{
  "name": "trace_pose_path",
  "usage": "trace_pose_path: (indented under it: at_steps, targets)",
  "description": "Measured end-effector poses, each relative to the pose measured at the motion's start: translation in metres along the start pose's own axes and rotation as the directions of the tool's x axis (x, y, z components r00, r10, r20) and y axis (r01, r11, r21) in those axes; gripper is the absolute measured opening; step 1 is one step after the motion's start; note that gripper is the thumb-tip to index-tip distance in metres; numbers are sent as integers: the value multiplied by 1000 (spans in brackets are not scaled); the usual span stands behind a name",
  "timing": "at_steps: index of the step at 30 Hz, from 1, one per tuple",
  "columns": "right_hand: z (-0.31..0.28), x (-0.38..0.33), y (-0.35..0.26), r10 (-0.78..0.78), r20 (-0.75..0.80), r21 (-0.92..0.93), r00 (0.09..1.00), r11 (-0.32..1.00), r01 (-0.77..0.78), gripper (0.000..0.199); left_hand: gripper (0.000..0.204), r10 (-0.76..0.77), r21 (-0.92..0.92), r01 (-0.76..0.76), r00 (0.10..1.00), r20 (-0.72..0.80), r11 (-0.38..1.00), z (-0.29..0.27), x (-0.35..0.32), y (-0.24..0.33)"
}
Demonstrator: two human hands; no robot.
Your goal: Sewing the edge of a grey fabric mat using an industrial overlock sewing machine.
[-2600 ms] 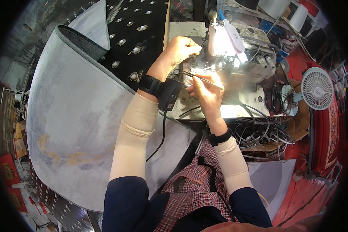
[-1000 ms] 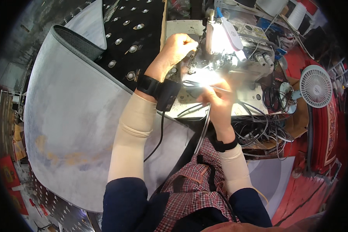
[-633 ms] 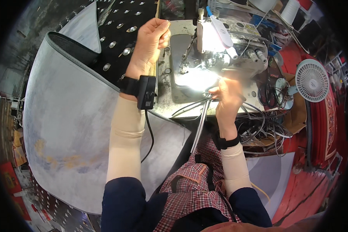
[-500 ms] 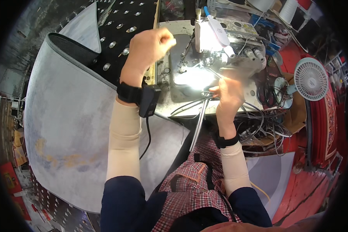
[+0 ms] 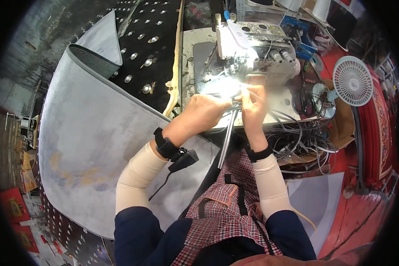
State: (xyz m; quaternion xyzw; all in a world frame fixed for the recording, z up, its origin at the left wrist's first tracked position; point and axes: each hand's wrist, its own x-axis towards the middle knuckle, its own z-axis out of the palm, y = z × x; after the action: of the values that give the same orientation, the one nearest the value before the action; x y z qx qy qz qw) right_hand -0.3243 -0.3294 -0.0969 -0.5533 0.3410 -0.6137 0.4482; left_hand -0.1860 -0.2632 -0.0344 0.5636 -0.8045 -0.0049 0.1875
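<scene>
Both hands meet at the front of an industrial sewing machine (image 5: pixel 275 66), beside its brightly lit needle area. My left hand (image 5: pixel 203 113) is closed, its fingertips pinched together close to the glare; whatever they hold, if anything, is washed out. My right hand (image 5: pixel 254 111) pinches a thin, slender metal tool (image 5: pixel 255 95), whose exact kind I cannot make out. The two sets of fingertips are almost touching. Just below them, a pair of metal rods (image 5: pixel 227 142) slopes down toward my lap. A white lamp-like piece with a blue end (image 5: pixel 238 35) leans on the machine head.
A large grey sheet with a bound edge (image 5: pixel 88 119) curls over the studded black table (image 5: pixel 139 48) at left. Tangled cables (image 5: pixel 306 144) hang under the machine's right side. A small white fan (image 5: pixel 353 81) stands at right, near rolled red carpets (image 5: pixel 377 133).
My left hand has come down and right from above the table edge to the lit needle area, beside my right hand. My right hand has shifted only slightly, still holding the thin tool.
</scene>
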Motion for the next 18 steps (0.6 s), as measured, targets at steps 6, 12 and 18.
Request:
trace_pose_path:
  at_steps: [6,12,18]
  targets:
    - [2,6,3,-19,29,12,999,1000,19,5,14,-124,220,90,981,148,971,-20,6,-23]
    - [2,9,5,91,20,101,996,990,-93,4,21,-358,263,306,917,175,915,-38,9,-63]
    - [12,-1,-7,-178,30,-38,984,983,179,4,24,-425,230,383,888,174,895,-40,5,-82]
